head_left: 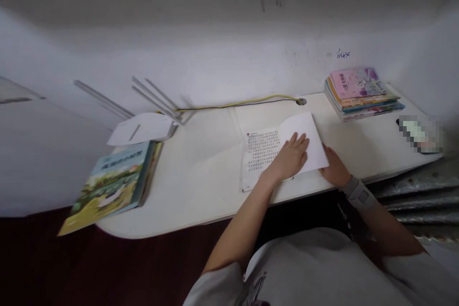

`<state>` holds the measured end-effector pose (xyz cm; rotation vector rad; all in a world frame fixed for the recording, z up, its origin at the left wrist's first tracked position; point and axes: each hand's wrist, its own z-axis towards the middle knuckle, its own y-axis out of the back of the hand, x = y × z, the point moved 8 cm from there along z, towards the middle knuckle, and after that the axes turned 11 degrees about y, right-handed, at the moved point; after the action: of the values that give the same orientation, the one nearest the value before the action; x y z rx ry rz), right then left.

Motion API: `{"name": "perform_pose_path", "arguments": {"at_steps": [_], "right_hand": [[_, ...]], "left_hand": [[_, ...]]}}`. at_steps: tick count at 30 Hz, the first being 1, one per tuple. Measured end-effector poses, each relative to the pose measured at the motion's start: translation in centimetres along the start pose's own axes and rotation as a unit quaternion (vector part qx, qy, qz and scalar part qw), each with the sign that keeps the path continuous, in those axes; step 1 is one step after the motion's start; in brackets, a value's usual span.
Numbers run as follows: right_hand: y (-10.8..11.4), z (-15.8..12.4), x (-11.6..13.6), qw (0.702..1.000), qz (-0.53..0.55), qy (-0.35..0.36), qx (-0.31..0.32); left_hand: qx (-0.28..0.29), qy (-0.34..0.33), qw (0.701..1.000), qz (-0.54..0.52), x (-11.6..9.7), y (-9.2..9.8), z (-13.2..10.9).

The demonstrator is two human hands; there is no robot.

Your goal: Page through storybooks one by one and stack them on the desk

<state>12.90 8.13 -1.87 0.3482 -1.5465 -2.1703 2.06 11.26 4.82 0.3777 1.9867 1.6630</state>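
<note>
An open book [263,150] with printed text lies on the white desk [201,172] in front of me. My left hand [289,158] lies flat on it with fingers stretched out, pressing down a blank white page [304,136] that folds over the right side. My right hand [335,168] rests at the page's right edge, partly tucked under the paper; its fingertips are hidden. A grey band [356,192] sits on my right wrist.
A stack of colourful children's books [362,92] stands at the back right. A green picture book [113,181] overhangs the desk's left edge, beside a white router [143,126] with antennas. A yellow cable [240,103] runs along the wall. A dark object [423,136] lies far right.
</note>
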Motion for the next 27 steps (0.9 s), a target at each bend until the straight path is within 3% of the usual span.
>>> {"name": "perform_pose_path", "arguments": {"at_steps": [3,6,12,19,23,27], "right_hand": [[0.2,-0.5,0.4,0.998,-0.002,0.014,-0.056],[0.2,-0.6,0.5,0.997,0.006,0.012,-0.071],[0.2,-0.3,0.5,0.999,0.006,-0.003,-0.033],[0.7,0.2,0.6,0.999,0.021,-0.031,0.021],[0.9,0.4,0.6,0.999,0.018,-0.039,0.022],[0.8,0.3,0.6,0.999,0.028,-0.039,0.016]], "left_hand": [[0.012,0.035,0.999,0.005,0.5,-1.0,0.1],[-0.023,0.065,0.997,-0.018,-0.1,-1.1,0.4],[-0.049,-0.011,0.999,-0.014,-3.5,0.8,2.0],[-0.054,0.016,0.996,0.067,-1.5,-0.1,1.3],[-0.072,0.059,0.992,0.089,-0.2,-0.7,0.6],[-0.088,0.075,0.989,0.095,-0.4,-1.1,0.8]]}}
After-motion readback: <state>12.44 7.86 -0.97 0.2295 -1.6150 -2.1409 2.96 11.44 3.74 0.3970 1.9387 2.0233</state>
